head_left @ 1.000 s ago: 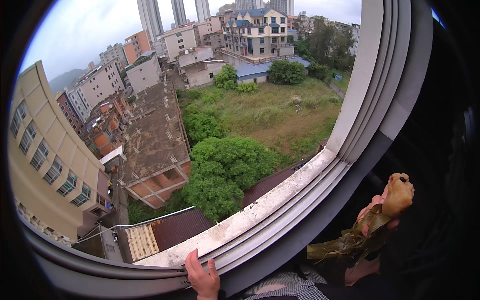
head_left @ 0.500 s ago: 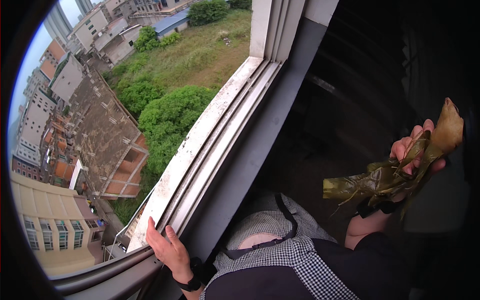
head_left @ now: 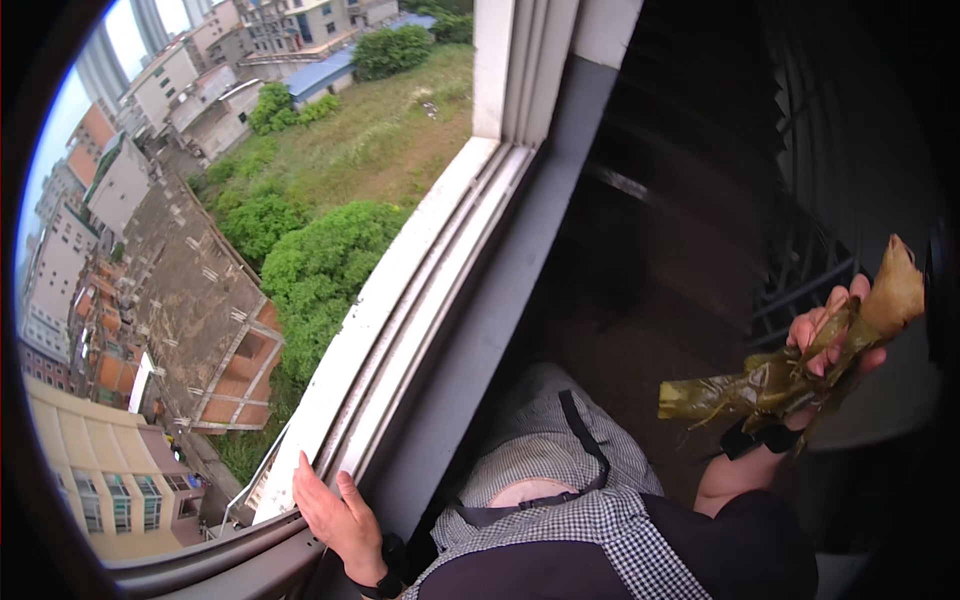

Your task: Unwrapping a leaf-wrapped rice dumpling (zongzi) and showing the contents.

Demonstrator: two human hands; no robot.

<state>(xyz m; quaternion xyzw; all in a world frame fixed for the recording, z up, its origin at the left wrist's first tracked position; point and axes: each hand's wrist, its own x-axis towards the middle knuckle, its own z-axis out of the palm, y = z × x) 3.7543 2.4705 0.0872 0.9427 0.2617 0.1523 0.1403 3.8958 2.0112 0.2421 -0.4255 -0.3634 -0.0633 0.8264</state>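
Observation:
My right hand (head_left: pixel 825 340) is closed round a bundle of limp olive-green leaves (head_left: pixel 755 385), like cooked wrapping leaves, over the dark floor at the right. A broad end of the bundle droops to the left. Past my fingers a stiff tan leaf piece (head_left: pixel 890 280) sticks up. What lies inside my grip is hidden. At the lower left my left hand (head_left: pixel 340 515) rests with straight fingers on the window's lower corner, against the white sliding track (head_left: pixel 400 365). It holds nothing. Black bands circle both wrists.
The window opening gives onto a deep drop, with trees (head_left: pixel 335 265), a flat roof (head_left: pixel 185 290) and buildings below. A grey ledge (head_left: pixel 500 310) runs along the inner side of the track. Dark metal railings (head_left: pixel 810 260) stand at the right.
The view has shifted slightly, so the window frame sits further left and lower. My right hand with the leaves appears a little lower. My left hand stays at the window corner.

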